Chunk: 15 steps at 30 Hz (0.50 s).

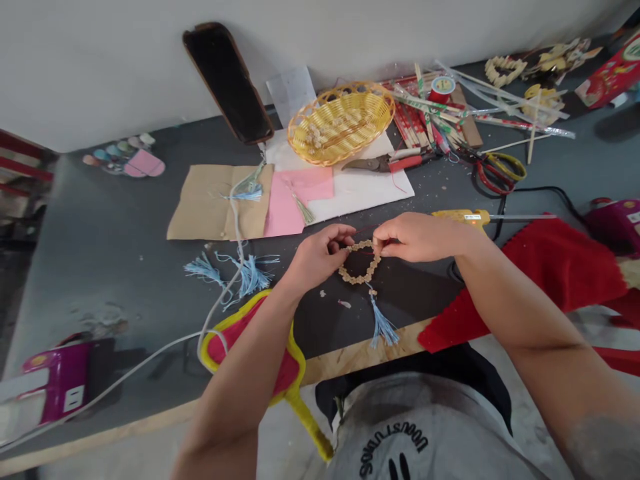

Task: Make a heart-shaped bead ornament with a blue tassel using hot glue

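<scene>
A heart-like ring of small beige beads [356, 277] lies over the dark tabletop between my hands. From its lower end hangs a light blue tassel [384, 325], which reaches the wooden front edge. Thin red thread [367, 253] runs across the top of the ring from one hand to the other. My left hand [324, 252] is closed at the ring's upper left, fingertips pinched on the thread, the thumb against the beads. At the upper right, my right hand [413, 238] pinches the thread between thumb and fingers. The exact grip of both is partly hidden by the fingers.
Blue tassels [250, 277] and a pink-and-yellow mirror-shaped piece [240, 333] lie left, crossed by a white cable [207, 320]. Behind are a wicker basket [330, 158], pliers [390, 162] and a leaning phone [227, 80]. Scissors [497, 173], a yellow-handled tool [463, 216] and red cloth [555, 267] lie right.
</scene>
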Motion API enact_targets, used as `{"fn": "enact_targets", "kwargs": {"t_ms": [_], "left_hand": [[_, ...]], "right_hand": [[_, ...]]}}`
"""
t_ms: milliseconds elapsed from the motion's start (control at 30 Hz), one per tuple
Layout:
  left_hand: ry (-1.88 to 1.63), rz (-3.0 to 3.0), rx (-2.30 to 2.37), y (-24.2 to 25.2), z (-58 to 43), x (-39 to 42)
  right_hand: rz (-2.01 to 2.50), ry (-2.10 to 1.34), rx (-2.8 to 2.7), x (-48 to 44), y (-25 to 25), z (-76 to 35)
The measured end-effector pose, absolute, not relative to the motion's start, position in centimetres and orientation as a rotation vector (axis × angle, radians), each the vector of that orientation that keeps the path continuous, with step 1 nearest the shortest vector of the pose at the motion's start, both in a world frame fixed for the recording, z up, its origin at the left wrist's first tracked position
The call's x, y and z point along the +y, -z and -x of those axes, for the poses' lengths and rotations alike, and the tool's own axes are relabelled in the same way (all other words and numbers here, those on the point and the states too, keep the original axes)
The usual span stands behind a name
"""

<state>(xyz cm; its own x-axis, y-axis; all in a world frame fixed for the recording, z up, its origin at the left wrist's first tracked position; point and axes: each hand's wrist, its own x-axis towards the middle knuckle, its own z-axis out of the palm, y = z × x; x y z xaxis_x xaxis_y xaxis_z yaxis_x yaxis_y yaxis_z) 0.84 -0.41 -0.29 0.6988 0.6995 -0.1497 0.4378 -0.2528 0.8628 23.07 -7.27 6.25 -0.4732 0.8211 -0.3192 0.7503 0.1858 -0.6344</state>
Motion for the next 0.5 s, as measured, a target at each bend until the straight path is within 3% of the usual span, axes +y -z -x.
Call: {"fn": "enact_targets", "kwargs": {"t_ms": [500], "left_hand": [[-0.314,-1.873,0.901,0.31,-0.91,-0.46]], "right_hand": [[1.555,-1.067,-2.181,-7.41,-6.32,-23.87]]}}
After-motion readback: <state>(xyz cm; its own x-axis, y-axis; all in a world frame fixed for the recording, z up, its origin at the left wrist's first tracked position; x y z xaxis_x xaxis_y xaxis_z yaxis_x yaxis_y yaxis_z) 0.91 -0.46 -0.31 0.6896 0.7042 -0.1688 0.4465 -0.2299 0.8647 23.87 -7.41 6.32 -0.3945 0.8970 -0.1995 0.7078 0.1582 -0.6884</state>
